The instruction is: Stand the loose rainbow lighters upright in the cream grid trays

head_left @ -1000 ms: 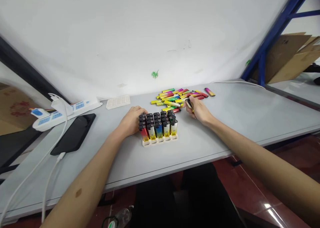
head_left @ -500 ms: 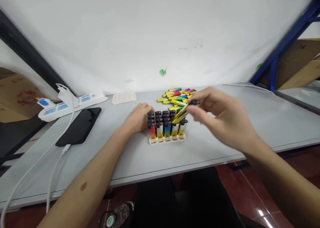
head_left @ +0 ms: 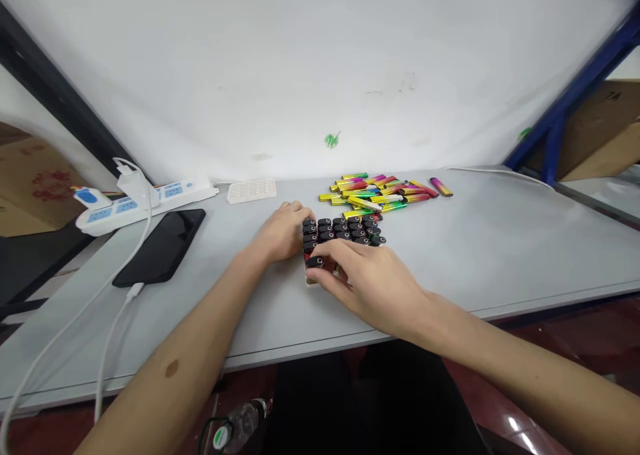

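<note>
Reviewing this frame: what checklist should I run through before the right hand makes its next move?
1. Right hand has the front-left lighter between thumb and fingers: ok.
2. Left hand at the left side of the lighter rack: ok.
3. That lighter's base seated in the rack: cannot tell, hidden.
4. Front row fully visible: not ok, right hand covers most of it.
5. Phone apart from the rack: ok.

Bright, even light, with glare on the floor (head_left: 500, 414)
</note>
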Demonstrator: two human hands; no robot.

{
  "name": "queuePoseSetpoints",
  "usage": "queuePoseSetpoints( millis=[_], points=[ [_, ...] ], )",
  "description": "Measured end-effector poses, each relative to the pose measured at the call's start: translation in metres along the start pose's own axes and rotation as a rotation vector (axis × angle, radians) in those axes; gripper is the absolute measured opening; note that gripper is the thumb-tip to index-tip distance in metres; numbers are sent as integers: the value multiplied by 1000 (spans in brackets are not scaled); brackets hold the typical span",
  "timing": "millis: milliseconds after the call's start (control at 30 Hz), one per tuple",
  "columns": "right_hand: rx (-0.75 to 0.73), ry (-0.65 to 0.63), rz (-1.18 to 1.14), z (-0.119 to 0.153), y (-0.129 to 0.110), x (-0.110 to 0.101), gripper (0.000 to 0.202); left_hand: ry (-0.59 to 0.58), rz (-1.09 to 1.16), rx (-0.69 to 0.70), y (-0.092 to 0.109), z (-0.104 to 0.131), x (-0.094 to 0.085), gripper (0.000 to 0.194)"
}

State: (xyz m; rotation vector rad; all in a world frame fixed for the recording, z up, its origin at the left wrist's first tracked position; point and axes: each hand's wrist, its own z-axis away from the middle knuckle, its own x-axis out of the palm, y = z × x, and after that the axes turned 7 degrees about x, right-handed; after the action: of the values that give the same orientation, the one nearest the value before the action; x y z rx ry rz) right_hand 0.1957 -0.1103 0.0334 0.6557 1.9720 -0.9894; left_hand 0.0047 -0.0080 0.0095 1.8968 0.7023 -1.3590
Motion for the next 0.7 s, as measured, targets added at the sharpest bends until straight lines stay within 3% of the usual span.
queuePoseSetpoints(
  millis=[367, 700],
  points=[
    [-22, -1, 13, -2, -6, 2, 31, 21, 15, 22, 0, 2, 1, 22],
    [-95, 57, 182, -2, -3, 6, 22, -5, 23, -27, 0, 1, 1, 22]
  ],
)
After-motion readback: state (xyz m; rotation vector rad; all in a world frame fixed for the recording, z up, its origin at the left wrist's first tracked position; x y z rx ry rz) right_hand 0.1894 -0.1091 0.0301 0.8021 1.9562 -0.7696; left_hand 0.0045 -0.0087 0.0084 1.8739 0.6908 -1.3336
